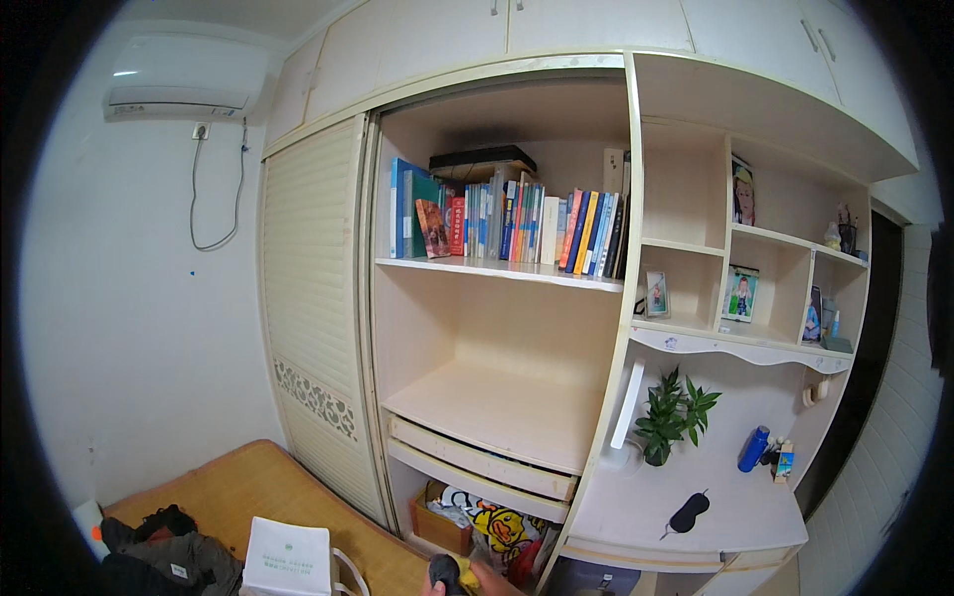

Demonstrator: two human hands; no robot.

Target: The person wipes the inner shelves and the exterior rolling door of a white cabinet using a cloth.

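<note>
At the bottom edge, my left hand (434,588) and my right hand (492,581) are close together, partly cut off by the frame. Between them is a small dark grey item (446,572), which my left hand holds. A yellow item (468,576) touches it, held by my right hand; I cannot tell what either one is. To their left, a white bag (287,555) with green print and a white handle stands on the bed's woven mat (257,477). Dark clothes (175,559) lie beside the bag.
Ahead is a wardrobe with a louvred sliding door (313,298), a row of books (522,223) and a low box (440,529) near printed fabric (507,521). On the desk (618,514) at right are a potted plant (659,425), a blue bottle (754,449) and a black eye mask (687,512).
</note>
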